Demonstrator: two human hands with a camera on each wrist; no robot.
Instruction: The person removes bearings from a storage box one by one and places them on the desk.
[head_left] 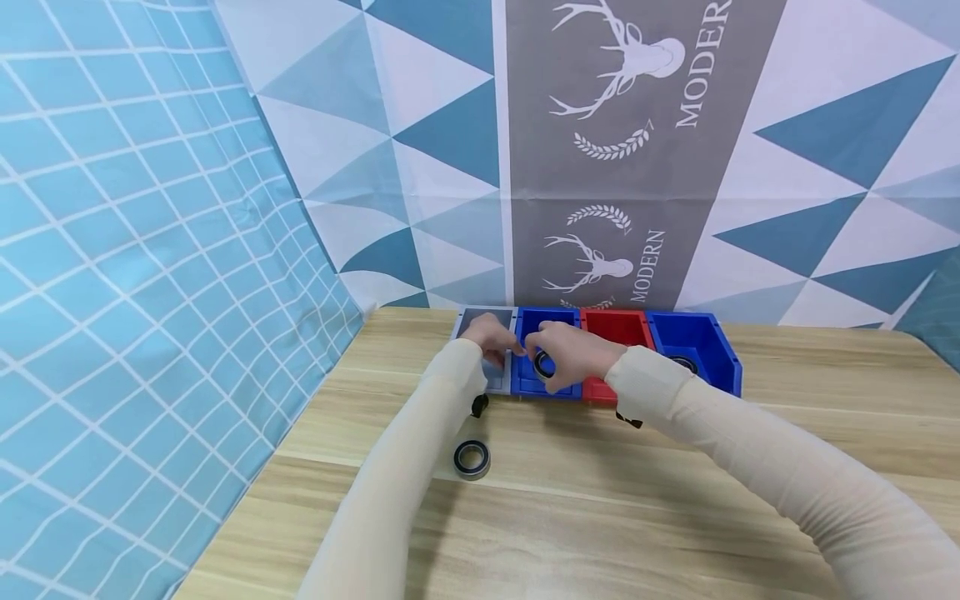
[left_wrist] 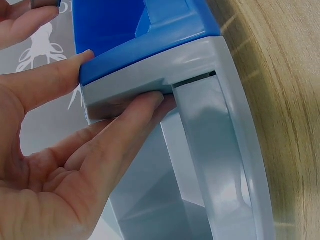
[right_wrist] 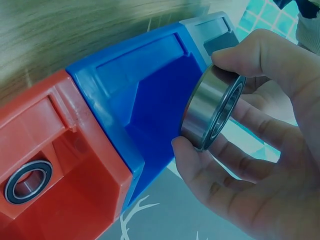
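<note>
My right hand [head_left: 573, 354] pinches a steel ball bearing [right_wrist: 212, 107] with a dark seal between thumb and fingertips. It holds the bearing on edge over the blue bin [right_wrist: 95, 82], second from the left. My left hand [head_left: 491, 337] is at the grey bin [left_wrist: 227, 125] on the left end. In the left wrist view, its fingers [left_wrist: 132, 122] reach inside the grey bin and another digit touches the blue rim, so the hand grips the wall where the two bins meet. Another bearing [right_wrist: 28, 181] lies in the red bin [right_wrist: 30, 127].
One bearing [head_left: 472, 459] lies flat on the wooden table [head_left: 570, 533], in front of the bins. A further bearing [head_left: 684, 364] is in the right-end blue bin [head_left: 716, 367]. The bins stand side by side near the patterned backdrop [head_left: 442, 167]; a checked blue cloth [head_left: 150, 250] hangs on the left.
</note>
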